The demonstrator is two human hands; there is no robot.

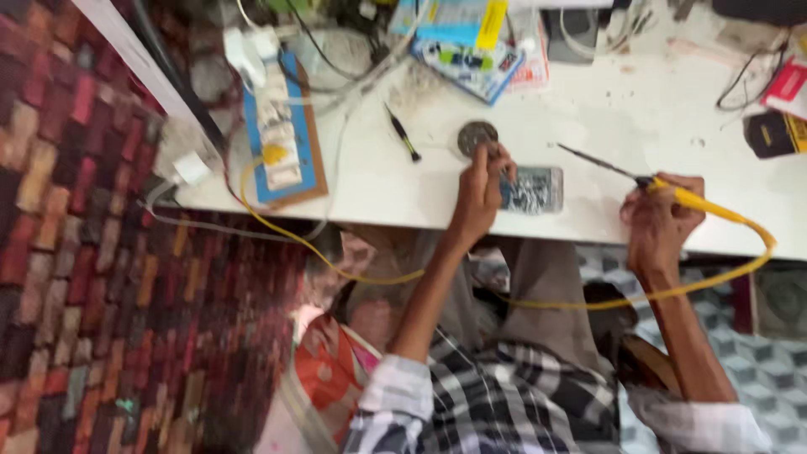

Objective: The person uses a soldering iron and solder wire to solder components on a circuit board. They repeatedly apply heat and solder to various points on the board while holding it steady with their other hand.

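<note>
White table, screwdriver beside tin

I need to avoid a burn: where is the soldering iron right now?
In the head view the soldering iron is on the right, held in the right hand above the white table, right of the phone.

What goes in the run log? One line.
left hand: on phone | right hand: holds soldering iron | round tin near

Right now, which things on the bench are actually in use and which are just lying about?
In use:
left hand at the round dark tin
right hand holding the yellow soldering iron
opened phone between the hands

Lying about:
small screwdriver
blue power strip board
blue and yellow packets
black and yellow box
</note>
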